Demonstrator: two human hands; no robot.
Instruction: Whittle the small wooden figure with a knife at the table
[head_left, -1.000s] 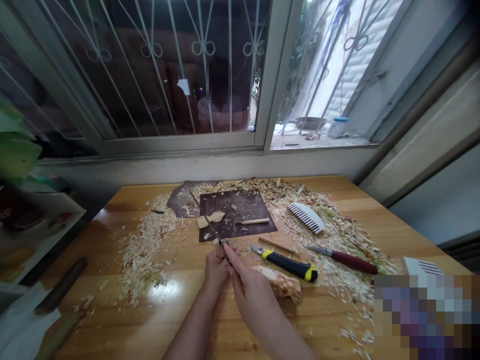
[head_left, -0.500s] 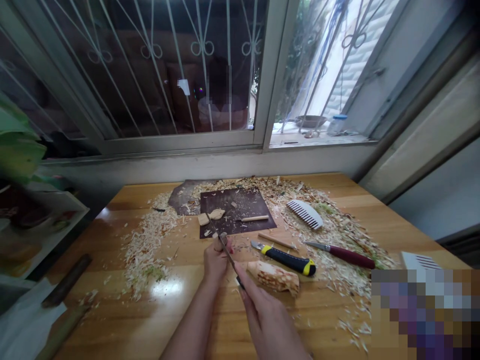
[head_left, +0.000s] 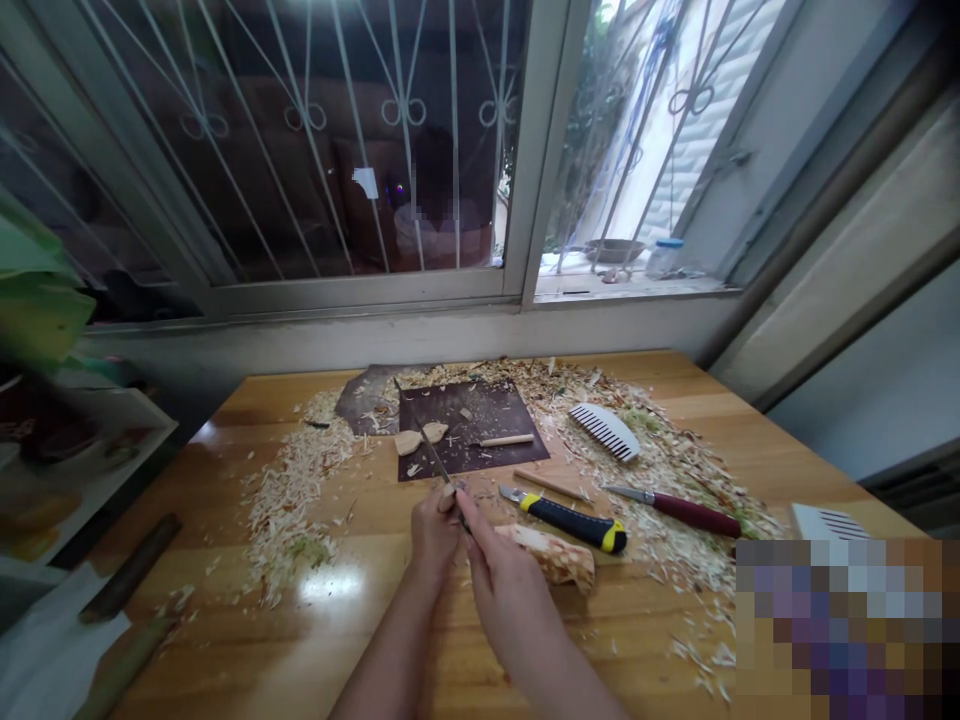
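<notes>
My right hand [head_left: 510, 590] is closed around the near end of a long, thin, dark file [head_left: 433, 452], which points away from me. A small pale wood piece [head_left: 447, 497] is pinched in my left hand [head_left: 435, 538], mostly hidden by the fingers. The file lies across this piece, and both hands are close together. Past the hands, two small carved wood pieces [head_left: 409, 443] rest on a dark square mat [head_left: 480, 462], with the file passing above them. Right of my right hand lies a partly peeled wood chunk [head_left: 556, 558].
A yellow-black utility knife [head_left: 574, 522], a wooden stick [head_left: 551, 484], a red-handled knife [head_left: 697, 514] and a slim wooden-handled tool [head_left: 506, 440] lie to the right. Wood shavings [head_left: 281, 500] ring the mat. A white comb-like piece [head_left: 606, 430] sits among them. Dark branches [head_left: 131, 570] lie left.
My right hand has slid forward and left, closer to my left hand. The file now reaches farther over the mat. My left hand stays nearly in place.
</notes>
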